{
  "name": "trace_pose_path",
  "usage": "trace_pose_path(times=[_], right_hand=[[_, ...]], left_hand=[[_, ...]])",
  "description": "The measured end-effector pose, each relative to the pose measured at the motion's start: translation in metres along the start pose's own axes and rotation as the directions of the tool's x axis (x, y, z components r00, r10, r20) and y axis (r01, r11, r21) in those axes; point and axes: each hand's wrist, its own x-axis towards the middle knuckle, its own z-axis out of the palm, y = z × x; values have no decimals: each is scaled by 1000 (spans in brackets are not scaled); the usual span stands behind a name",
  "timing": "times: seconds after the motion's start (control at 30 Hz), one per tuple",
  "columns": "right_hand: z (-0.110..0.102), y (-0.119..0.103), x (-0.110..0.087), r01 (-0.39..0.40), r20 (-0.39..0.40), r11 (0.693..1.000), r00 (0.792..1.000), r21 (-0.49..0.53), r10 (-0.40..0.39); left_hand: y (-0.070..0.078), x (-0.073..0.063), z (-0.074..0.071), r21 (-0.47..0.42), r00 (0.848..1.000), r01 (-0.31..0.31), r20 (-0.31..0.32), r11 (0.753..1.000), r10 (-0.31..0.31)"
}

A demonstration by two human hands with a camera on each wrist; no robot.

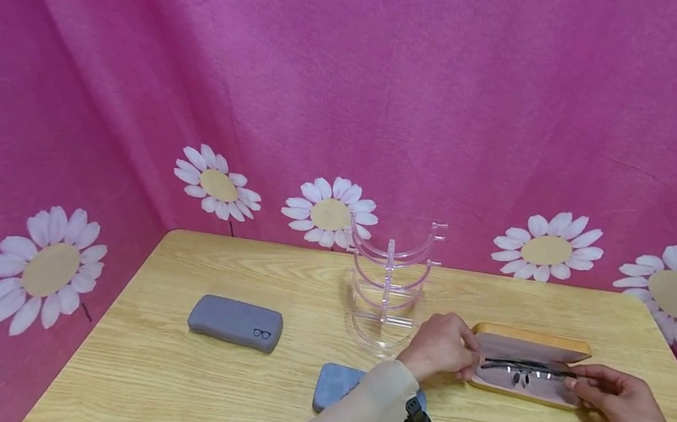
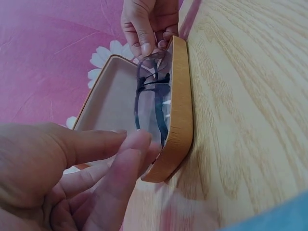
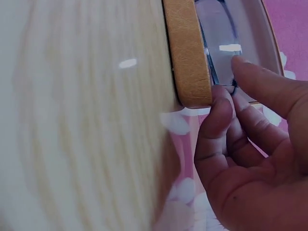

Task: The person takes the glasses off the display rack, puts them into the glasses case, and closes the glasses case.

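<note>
A pair of dark-framed eyeglasses (image 1: 531,366) lies folded within the mouth of an open tan glasses case (image 1: 525,397), whose pale-lined lid stands raised at the back. My left hand (image 1: 442,346) pinches the left end of the frame between thumb and fingertips. At the opposite end, my right hand (image 1: 619,398) holds the frame with thumb and fingers. The left wrist view shows the lenses (image 2: 149,113) between both hands, beside the case's front wall (image 2: 181,110). In the right wrist view, my thumb (image 3: 255,79) rests against a lens and fingertips touch the case's end.
A clear tiered display rack (image 1: 386,286) stands left of the case. A blue-grey glasses case (image 1: 336,386) lies partly under my left forearm. Farther left is a closed grey case (image 1: 236,321). A pink curtain (image 1: 358,95) with daisies hangs behind the wooden table (image 1: 180,394).
</note>
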Motion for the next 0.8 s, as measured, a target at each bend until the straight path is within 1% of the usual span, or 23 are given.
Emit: trace_pose_path(times=[0.07,0.13,0.3,0.4,0.57,0.7,0.8], right_hand=[[1,-1,0,15,-13,1000,1000,-28,-16],[2,-3,1,37,-29,997,999,-62,-38],[4,-7,0,52,-38,993,998,-107,-56],[4,-8,0,38,-32,994,999,-101,-41],[2,-9,0,13,-27,997,1000,-74,-16],[-1,-8,-1,36,-34,999,999,-33,-37],[-3,-8,-2,36,-53,999,998,-35,-37]], left_hand=[[0,0,-1,-6,1000,21,12,1000,-21],[-1,0,-1,-16,1000,22,20,1000,-21],[-2,0,-3,49,1000,-8,0,999,8],[-3,-1,-4,58,1000,-8,-5,998,8],[-4,-3,-6,13,1000,2,17,1000,-2],[-3,-3,-7,16,999,15,30,1000,-15],[-3,-4,-7,52,999,13,29,999,-14]])
